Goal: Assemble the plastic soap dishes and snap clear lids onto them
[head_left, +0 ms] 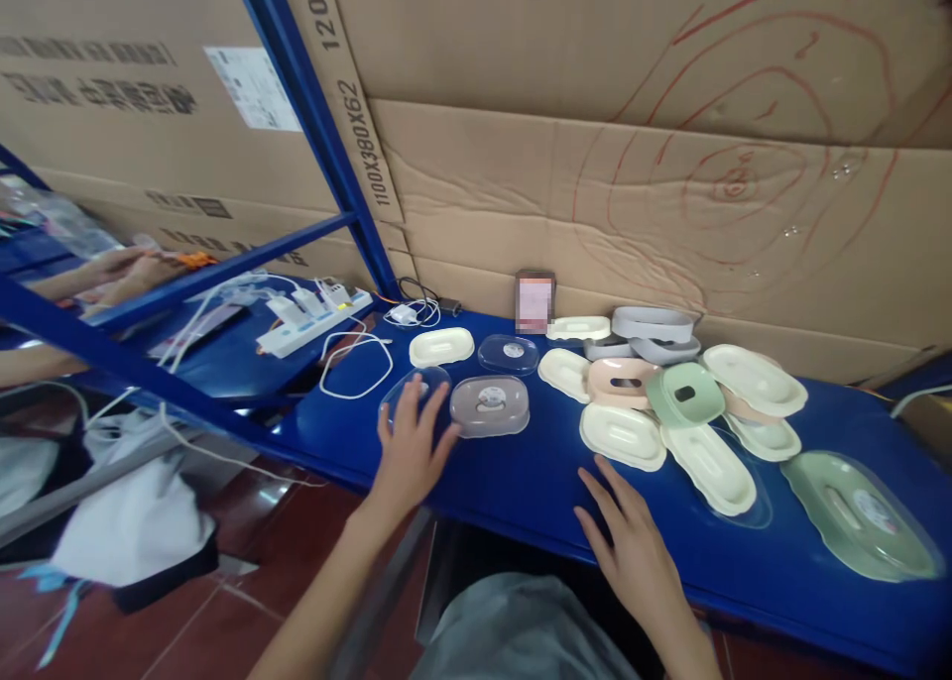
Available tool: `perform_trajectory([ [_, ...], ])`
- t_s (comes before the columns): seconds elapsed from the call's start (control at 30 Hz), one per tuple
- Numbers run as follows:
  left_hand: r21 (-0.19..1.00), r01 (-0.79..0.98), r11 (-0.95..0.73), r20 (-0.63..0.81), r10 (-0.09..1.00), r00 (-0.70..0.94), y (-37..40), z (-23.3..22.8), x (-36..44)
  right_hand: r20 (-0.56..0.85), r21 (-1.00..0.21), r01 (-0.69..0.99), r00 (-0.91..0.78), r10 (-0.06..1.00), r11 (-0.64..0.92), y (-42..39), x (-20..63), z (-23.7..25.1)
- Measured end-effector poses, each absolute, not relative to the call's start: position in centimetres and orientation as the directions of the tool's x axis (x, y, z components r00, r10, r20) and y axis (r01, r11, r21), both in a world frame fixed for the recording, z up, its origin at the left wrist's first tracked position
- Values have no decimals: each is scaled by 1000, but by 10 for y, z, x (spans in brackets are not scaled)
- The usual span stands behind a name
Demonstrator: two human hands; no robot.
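The left hand (412,442) lies flat and open, fingers spread, on a clear lid (414,395) left of centre on the blue table (521,482); just to its right sits a grey soap box (489,404) with its clear cover on, and nothing visible inside it. The right hand (632,546) rests open on the table at lower centre, holding nothing, its fingertips near a cream tray (623,434). To lift the clear lid cleanly, a grip on its rim would likely serve better than a flat palm; it is thin and slick. At right lies a heap of cream, pink and green shells (684,395); their insides mostly cannot be seen.
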State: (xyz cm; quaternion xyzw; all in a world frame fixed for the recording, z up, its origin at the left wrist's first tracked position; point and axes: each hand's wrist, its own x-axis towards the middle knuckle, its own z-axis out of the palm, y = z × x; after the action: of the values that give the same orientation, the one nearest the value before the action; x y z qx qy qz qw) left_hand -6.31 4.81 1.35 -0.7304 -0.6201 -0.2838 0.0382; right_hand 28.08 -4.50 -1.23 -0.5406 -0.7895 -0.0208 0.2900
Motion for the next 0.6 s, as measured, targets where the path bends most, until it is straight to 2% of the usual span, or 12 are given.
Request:
perform_trajectory([
  [0.13, 307, 951, -42, 416, 905, -94, 64, 7, -104, 488, -243, 865, -281, 826, 438, -45, 282, -10],
  [0.3, 405, 908, -107, 486, 866, -115, 57, 6, -124, 420, -190, 807, -448, 789, 559, -32, 267, 14],
  [0.43, 459, 881, -116, 527, 834, -165, 30, 13, -117, 349, -108, 744, -593, 726, 659, 8, 236, 31],
  [0.6, 478, 869, -130, 507, 849, -152, -12, 8, -101, 298, -60, 710, -658, 692, 702, 54, 216, 43],
])
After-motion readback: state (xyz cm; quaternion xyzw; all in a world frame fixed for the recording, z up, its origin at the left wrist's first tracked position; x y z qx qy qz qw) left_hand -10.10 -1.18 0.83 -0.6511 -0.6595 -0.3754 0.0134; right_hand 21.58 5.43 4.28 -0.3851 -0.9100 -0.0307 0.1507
